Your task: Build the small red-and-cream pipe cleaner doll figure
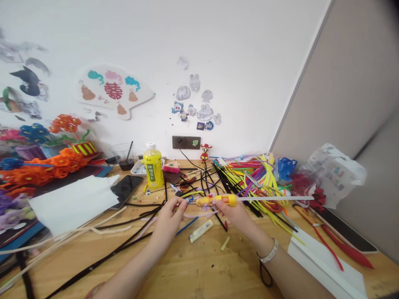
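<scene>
My right hand (pixel 233 212) is wrapped around a yellow hot glue gun (pixel 230 200), whose nozzle end points left. From its back end a long whitish glue stick (pixel 277 198) sticks out to the right. Close to the nozzle, my left hand (pixel 171 212) pinches a small blue piece (pixel 189 199), perhaps of pipe cleaner; its exact shape is too small to make out. Below the hands a pale yellow lighter-like item (pixel 201 231) lies on the wooden table (pixel 193 270).
Black pipe cleaners (pixel 124 249) stretch across the left. Bundled colourful pipe cleaners (pixel 268 174) with scissors (pixel 253 179) lie at the right. Behind stand a yellow drink bottle (pixel 153 168) and a plastic cup (pixel 124 160). A phone (pixel 127 189) and white paper (pixel 71 203) lie left.
</scene>
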`<state>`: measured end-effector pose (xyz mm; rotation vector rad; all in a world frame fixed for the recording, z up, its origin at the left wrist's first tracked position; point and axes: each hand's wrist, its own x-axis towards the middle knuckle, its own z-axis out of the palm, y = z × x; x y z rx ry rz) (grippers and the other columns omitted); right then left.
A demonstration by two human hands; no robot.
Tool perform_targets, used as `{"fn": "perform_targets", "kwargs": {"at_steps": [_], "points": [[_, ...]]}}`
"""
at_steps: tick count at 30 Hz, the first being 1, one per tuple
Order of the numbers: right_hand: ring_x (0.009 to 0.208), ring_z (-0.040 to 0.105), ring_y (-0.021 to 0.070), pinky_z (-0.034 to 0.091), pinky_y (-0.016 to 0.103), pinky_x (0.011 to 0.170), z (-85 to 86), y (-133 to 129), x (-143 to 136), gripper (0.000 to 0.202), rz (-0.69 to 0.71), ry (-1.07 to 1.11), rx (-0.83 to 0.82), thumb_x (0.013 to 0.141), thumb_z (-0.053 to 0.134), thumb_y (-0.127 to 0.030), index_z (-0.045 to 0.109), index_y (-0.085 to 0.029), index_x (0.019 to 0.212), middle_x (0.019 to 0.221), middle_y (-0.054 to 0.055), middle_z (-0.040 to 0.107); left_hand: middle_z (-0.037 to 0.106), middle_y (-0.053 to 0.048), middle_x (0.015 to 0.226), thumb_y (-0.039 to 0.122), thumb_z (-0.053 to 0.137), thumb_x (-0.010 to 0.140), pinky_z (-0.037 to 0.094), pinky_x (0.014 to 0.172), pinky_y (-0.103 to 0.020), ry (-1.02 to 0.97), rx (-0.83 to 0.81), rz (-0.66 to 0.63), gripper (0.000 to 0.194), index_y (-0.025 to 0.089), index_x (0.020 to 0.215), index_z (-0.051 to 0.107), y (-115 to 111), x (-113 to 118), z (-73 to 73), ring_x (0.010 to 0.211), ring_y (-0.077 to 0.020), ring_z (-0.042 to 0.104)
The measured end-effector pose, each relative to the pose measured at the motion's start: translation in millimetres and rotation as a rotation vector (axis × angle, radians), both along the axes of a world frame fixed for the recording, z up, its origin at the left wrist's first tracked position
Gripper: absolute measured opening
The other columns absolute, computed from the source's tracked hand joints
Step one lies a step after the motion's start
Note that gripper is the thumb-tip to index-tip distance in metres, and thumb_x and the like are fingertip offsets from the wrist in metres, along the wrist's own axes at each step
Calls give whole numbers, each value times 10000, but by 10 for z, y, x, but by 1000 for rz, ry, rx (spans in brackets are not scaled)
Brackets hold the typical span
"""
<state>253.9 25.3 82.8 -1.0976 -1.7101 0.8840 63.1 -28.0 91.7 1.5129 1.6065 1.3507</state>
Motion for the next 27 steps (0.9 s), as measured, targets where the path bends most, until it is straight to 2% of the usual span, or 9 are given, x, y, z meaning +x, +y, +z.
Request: {"fn": "perform_targets", "kwargs": {"at_steps": [4, 14, 27], "points": [[556, 509, 143, 401, 235, 500, 56, -42, -9, 362, -14, 26, -41, 658, 588, -524, 589, -164, 630, 601, 12, 573, 437, 64, 513, 444, 451, 771, 320, 480, -221, 6, 4, -1, 261, 203, 684, 503, -3, -6, -8, 483, -123, 422], [542, 511, 146, 404, 257, 514, 215, -121, -55, 333, -54, 109, -138, 582, 606, -498, 534, -173, 579, 575, 5, 567, 461, 52, 555, 429, 453, 774, 352, 491, -225, 15, 22, -3, 248, 202, 692, 508, 55, -40, -77, 506, -125, 449], [530, 507, 147, 410, 257, 506, 231, -137, -63, 353, -84, 71, -91, 588, 588, -520, 518, -176, 555, 548, 6, 552, 512, 30, 573, 421, 453, 767, 386, 502, -244, 93, 66, 8, 242, 202, 691, 523, 38, -20, -70, 510, -139, 477]]}}
